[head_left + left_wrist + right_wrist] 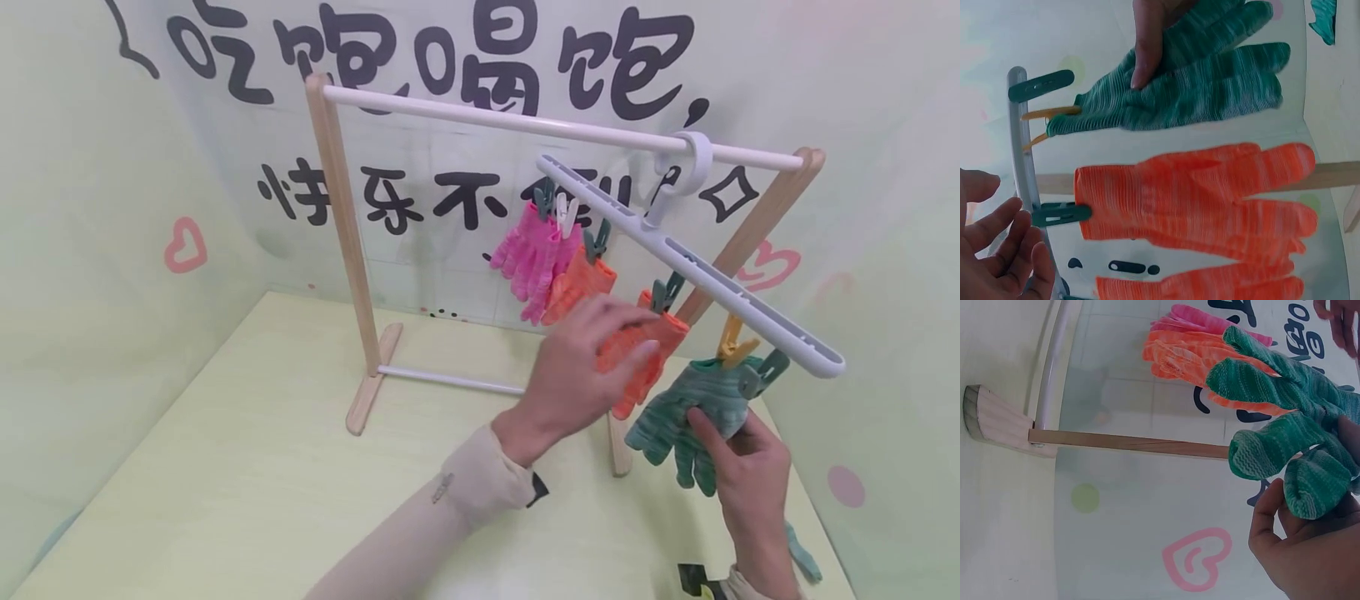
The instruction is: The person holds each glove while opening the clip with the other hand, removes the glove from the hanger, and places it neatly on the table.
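Note:
My right hand (pixel 753 475) pinches the green glove (pixel 663 425), thumb on its front. A yellow clothespin (pixel 732 342) grips the glove's cuff under the grey-white hanger (pixel 727 287). Close by, a dark green clothespin (pixel 1044 85) hangs from the hanger, apart from the cuff in the left wrist view. My left hand (pixel 573 367) is raised in front of the orange glove (pixel 1172 194), fingers loosely bent and holding nothing. That orange glove hangs from another dark green clothespin (pixel 1060 214).
The hanger hooks over the white rail (pixel 510 121) of a wooden-legged rack (pixel 341 217). Another orange glove (pixel 577 279) and pink gloves (pixel 528 250) hang farther along. A teal cloth piece (pixel 802 554) lies at the right edge of the pale table (pixel 247 467).

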{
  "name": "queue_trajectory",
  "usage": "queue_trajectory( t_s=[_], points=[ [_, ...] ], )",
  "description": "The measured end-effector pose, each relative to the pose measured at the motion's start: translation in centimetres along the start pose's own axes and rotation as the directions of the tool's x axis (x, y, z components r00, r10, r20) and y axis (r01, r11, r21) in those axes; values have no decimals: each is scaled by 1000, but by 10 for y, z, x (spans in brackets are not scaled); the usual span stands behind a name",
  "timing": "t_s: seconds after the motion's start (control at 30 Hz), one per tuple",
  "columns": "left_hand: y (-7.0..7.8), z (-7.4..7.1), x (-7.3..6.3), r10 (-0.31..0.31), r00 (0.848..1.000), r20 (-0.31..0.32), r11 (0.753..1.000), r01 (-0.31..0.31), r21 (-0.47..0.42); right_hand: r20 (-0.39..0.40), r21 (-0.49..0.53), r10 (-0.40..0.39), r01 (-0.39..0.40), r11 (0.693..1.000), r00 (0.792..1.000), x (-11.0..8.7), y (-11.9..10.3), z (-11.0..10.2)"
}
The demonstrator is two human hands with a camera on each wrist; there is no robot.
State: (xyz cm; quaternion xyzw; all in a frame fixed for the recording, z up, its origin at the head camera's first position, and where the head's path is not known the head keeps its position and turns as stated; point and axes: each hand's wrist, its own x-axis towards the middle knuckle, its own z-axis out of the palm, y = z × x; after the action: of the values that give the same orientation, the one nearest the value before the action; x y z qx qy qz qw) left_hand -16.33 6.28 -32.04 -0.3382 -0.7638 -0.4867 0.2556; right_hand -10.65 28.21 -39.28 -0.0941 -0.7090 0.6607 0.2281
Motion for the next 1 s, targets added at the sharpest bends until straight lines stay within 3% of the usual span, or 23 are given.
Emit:
queue_trajectory(
  t_s=[0.17,0.47,0.67,0.83,1.0],
  points=[
    [11,19,10,33,999,30,999,-34,23,9,4,-3,3,1000,1000,-1,2,2],
    [22,38,23,-25,999,48,996,20,90,11,-21,1,-1,1000,1000,-2,3,5],
    [24,45,25,-47,997,54,994,41,98,33,-96,-22,25,995,999,-3,6,3],
    [22,48,27,-63,996,68,991,54,123,19,-116,5,-3,993,1000,-3,8,0],
    [21,49,27,-53,998,47,997,50,59,9,-152,19,-17,988,1000,-4,9,-3]
  ],
)
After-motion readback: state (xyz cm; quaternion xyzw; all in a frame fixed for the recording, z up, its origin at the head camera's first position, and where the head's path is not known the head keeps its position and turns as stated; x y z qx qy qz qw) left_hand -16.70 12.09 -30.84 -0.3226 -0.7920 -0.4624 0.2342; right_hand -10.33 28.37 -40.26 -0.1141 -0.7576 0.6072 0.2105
